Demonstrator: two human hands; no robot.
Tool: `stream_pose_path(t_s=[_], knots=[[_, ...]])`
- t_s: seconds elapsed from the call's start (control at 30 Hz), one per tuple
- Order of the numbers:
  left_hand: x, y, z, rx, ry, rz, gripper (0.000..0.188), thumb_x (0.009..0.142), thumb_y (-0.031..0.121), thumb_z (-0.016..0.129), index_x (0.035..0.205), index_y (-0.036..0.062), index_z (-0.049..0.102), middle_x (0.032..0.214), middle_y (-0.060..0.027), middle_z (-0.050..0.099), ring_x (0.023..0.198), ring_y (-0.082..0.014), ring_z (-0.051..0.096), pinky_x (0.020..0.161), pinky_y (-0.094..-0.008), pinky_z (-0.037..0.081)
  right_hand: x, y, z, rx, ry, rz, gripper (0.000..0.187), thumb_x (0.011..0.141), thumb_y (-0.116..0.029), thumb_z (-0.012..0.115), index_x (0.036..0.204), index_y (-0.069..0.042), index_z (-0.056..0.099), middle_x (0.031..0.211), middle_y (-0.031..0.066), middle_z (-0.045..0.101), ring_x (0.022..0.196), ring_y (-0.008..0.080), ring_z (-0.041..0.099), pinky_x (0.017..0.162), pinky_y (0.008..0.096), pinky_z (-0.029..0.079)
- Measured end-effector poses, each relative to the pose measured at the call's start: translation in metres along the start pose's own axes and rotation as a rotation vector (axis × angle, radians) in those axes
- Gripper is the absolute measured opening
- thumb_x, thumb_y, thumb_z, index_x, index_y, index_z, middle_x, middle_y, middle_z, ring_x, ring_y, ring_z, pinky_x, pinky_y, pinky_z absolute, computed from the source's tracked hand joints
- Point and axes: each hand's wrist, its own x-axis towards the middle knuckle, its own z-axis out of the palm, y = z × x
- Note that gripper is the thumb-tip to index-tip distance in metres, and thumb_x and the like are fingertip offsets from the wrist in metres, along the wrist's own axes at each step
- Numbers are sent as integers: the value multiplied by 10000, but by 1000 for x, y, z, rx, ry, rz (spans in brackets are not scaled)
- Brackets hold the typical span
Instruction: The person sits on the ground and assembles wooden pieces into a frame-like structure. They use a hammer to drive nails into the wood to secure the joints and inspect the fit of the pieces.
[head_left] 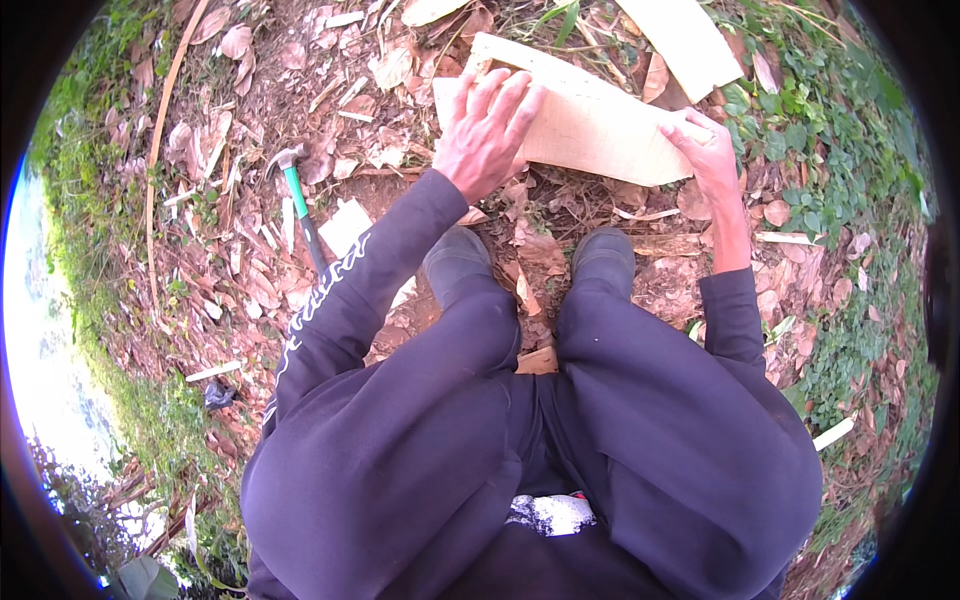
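Observation:
A pale wooden board [590,135] is held tilted in front of my feet, its far side showing a second pale strip of wood [560,75] along the edge. Across the board's left end lies my left hand [485,135], fingers bent over the far edge; its thumb is hidden. At the right end, my right hand [703,145] pinches the corner between thumb and fingers. Whether the two pieces of wood are joined, I cannot tell.
A hammer [297,195] with a green and black handle lies left of my left forearm. Another pale board [685,45] rests beyond my right hand. Dry leaves and wood slivers cover the soil around my dark boots [605,255]. Green plants [835,150] grow at the right.

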Motion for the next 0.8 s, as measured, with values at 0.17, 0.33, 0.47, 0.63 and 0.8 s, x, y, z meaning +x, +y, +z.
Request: stream_pose_path(t_s=[0.17,0.33,0.47,0.63,0.8], knots=[[0,-2,-4,-10,6,0,1079,606,324,919,1516,83,391,1490,-130,458,1415,-350,393,1214,-555,238,2,2,6,123,31,45,186,950,-146,753,1045,11,724,959,15,722,847,63,646,775,227,507],[7,-6,-17,-77,2,30,922,762,498,815,1486,67,439,1445,-143,487,1370,-347,440,1172,-547,286,4,10,3,162,48,61,212,941,-161,760,1060,8,711,970,21,722,856,72,653,787,223,509],[13,-20,-22,-91,71,-80,734,918,570,660,1426,60,512,1345,-151,545,1273,-335,506,1103,-507,351,7,8,1,131,44,72,209,951,-170,747,1060,3,703,964,20,715,853,76,653,797,230,509],[12,-38,-20,-53,119,-117,411,950,406,672,1123,34,672,1065,-145,670,1093,-294,601,1001,-483,425,6,10,1,126,61,94,188,948,-159,739,1052,-6,701,962,13,712,849,77,650,788,234,506],[11,-44,-22,-255,-127,-250,405,947,426,680,1083,45,707,1003,-159,664,966,-314,670,877,-463,539,8,16,-7,40,32,67,183,940,-148,741,1056,-15,695,987,14,700,889,74,624,829,236,490]])
